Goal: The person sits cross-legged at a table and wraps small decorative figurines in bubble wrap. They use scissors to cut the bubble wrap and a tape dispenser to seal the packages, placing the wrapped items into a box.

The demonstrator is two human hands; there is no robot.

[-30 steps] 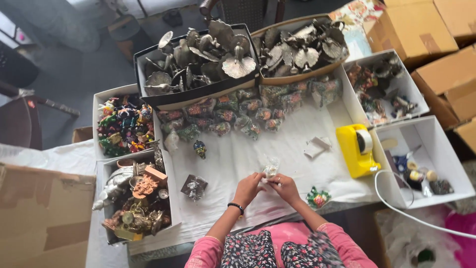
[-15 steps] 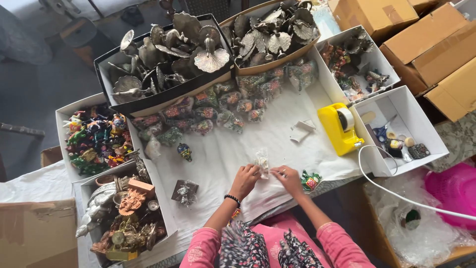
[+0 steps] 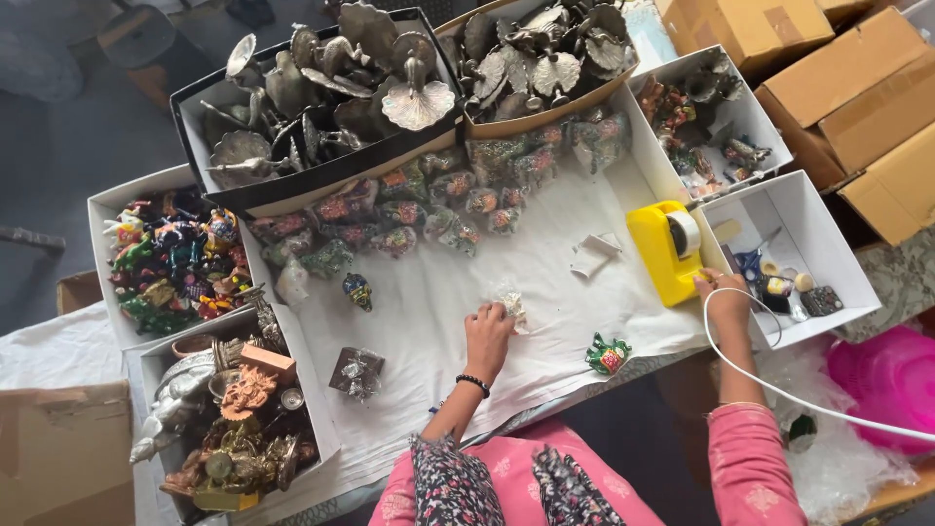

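Observation:
My left hand [image 3: 487, 331] rests on the white cloth [image 3: 545, 282] and pinches a small clear plastic packet [image 3: 509, 301] at its fingertips. My right hand [image 3: 722, 295] is stretched out to the right, at the front end of the yellow tape dispenser [image 3: 663, 251] and the near wall of a white box [image 3: 779, 244]; its fingers are bent, and whether they hold anything I cannot tell. A small green and red figurine [image 3: 608, 356] lies on the cloth between my hands.
Two trays of grey metal pieces [image 3: 321, 97] stand at the back, a row of wrapped figurines [image 3: 429, 209] before them. White boxes of coloured figurines [image 3: 175, 258] and brass items [image 3: 229, 419] sit left. A white cable [image 3: 779, 390] loops on the right. Cardboard boxes [image 3: 857, 97] stand far right.
My right hand has let go of the packet and moved right to the tape dispenser. My left hand stays on the packet. The view has shifted slightly.

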